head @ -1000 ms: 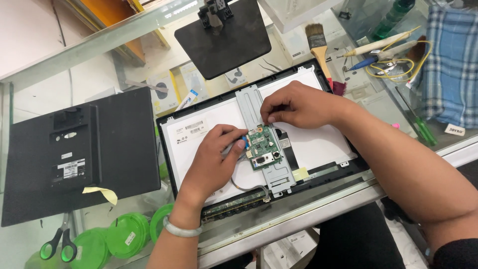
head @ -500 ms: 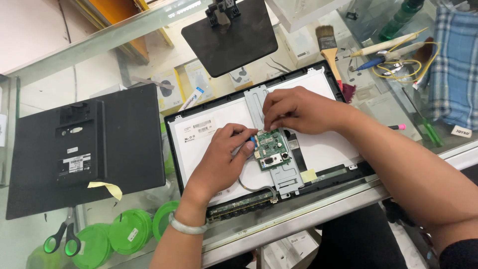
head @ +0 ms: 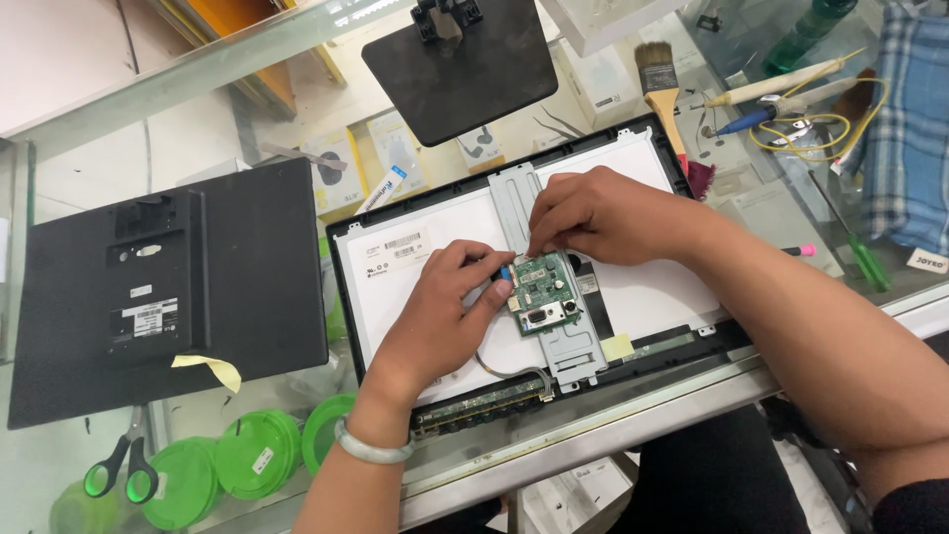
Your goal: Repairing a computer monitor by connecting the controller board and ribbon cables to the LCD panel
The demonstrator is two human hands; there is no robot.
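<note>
From the head view, the left hand [head: 435, 316] is curled narrow, its fingertips pinching a small blue connector [head: 505, 273] at the left edge of the green circuit board [head: 542, 305]; the right hand [head: 603, 213] is bent, fingertips pressing the board's top edge. The board sits on a grey metal bracket [head: 573, 348] on the opened monitor panel [head: 415, 259], which lies on the glass surface [head: 178, 99] beside a black back cover [head: 158, 297], a paintbrush [head: 660, 84] and green-handled scissors [head: 124, 467]

1. The scene is bright and evenly lit, apparently from overhead.
2. Shadows are soft and short; a faint one lies under the left hand [head: 435, 321] on the white panel [head: 435, 232].
3. The glass table [head: 198, 74] shows pale reflections and mild glare along its upper edge.
4. Focus is sharp at the centre.
5. Lines bend slightly toward the edges, a wide-lens effect.
</note>
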